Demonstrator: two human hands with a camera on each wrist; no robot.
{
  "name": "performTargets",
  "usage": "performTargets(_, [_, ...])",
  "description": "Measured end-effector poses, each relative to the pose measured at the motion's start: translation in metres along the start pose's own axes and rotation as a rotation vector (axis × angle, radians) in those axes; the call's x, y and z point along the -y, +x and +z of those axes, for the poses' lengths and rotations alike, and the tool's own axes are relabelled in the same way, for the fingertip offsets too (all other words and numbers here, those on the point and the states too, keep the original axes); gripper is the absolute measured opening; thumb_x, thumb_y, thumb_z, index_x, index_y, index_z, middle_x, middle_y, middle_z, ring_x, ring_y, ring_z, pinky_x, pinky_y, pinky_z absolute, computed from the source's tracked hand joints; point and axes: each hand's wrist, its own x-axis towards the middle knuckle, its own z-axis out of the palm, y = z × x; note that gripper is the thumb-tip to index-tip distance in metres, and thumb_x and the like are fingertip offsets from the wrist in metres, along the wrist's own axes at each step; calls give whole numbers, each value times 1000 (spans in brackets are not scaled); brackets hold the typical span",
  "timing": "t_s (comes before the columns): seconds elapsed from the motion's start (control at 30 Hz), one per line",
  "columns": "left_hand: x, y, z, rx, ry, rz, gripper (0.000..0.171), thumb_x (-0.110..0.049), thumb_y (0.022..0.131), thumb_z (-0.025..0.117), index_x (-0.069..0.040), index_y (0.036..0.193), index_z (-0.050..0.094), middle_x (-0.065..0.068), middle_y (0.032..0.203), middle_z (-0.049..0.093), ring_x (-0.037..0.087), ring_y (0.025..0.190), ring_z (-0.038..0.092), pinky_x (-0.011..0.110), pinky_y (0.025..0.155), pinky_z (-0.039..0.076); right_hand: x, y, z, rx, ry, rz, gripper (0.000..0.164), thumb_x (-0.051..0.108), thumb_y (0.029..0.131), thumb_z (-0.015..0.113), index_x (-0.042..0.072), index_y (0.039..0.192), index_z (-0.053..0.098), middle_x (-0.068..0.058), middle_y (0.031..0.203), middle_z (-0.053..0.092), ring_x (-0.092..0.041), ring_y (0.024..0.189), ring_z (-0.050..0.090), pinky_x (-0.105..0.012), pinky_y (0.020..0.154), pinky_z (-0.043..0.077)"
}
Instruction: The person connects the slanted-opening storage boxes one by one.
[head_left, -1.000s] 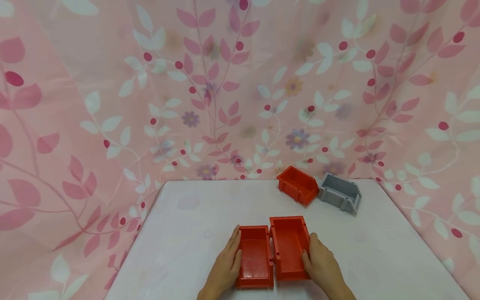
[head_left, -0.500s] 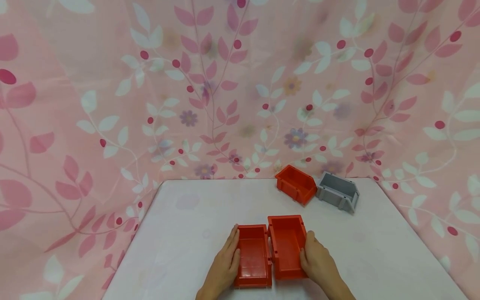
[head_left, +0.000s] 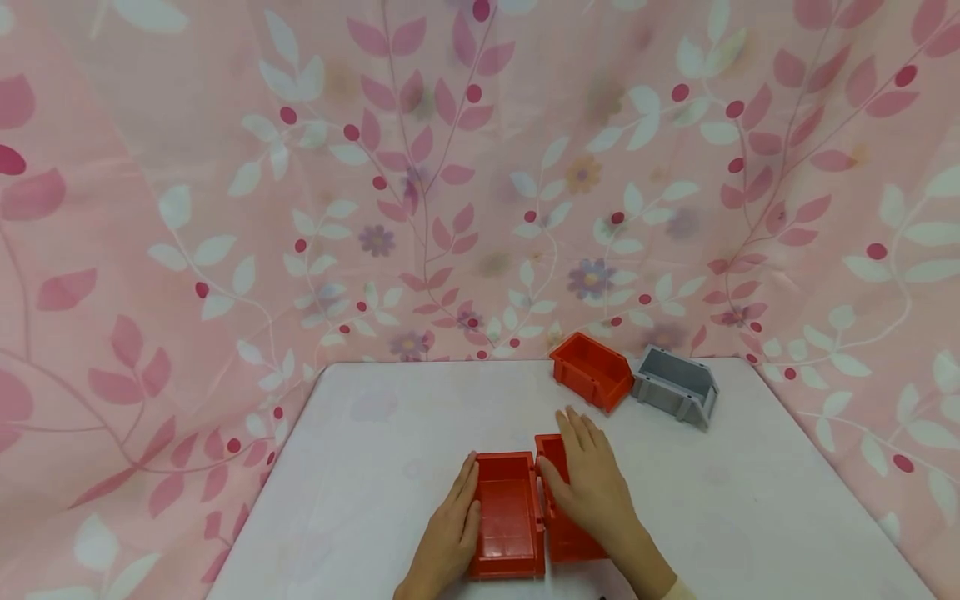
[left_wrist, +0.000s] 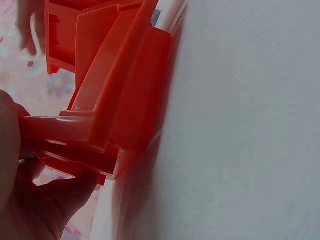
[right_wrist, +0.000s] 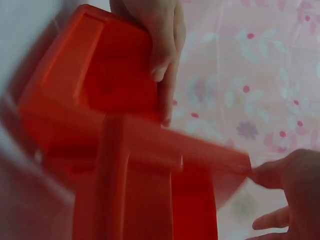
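Two red storage bins stand side by side on the table, joined or touching along their adjoining walls. My left hand (head_left: 446,529) grips the outer wall of the left red bin (head_left: 506,521); in the right wrist view its thumb lies over the rim of that bin (right_wrist: 62,65). Over the right red bin (head_left: 566,533) lies my right hand (head_left: 596,483), fingers extended, hiding much of the bin's inside. In the right wrist view, the right hand (right_wrist: 300,195) has its thumb at a corner of the bin (right_wrist: 205,152) and its other fingers spread.
At the back right of the white table (head_left: 390,433) stand another red bin (head_left: 592,387) and a grey bin (head_left: 667,396), close together. A pink floral cloth (head_left: 480,208) hangs behind the table and along its sides.
My right hand has left its hold on the right bin's outer wall and moved left and forward over that bin, fingers straightened. The left hand and both near bins look unmoved.
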Motion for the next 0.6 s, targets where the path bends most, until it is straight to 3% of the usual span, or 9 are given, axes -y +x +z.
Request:
performTargets(0.17, [0,0,0,-5,-5,18,59,-9,107,53,-3,162,34,-3,171,22,22,150,33,45,112,37,18,17,21,29,22,-123,77,44,100,65,-1,158,40,-23,164,32,-46,152,22,-68,120,12])
performTargets(0.4, [1,-1,0,-2,-1,21,60,-6,106,54,-5,163,33,-2,171,23,22,149,35,46,112,37,27,27,36,148,-28,-83,79,49,102,58,-5,156,41,-27,163,32,-48,152,20,-69,120,8])
performTargets(0.6, [3,-1,0,-22,-1,47,60,-4,105,55,-3,162,35,-1,170,24,23,149,36,47,111,38,28,30,44,164,-93,-80,81,52,100,59,-5,155,42,-26,162,34,-49,152,21,-70,120,7])
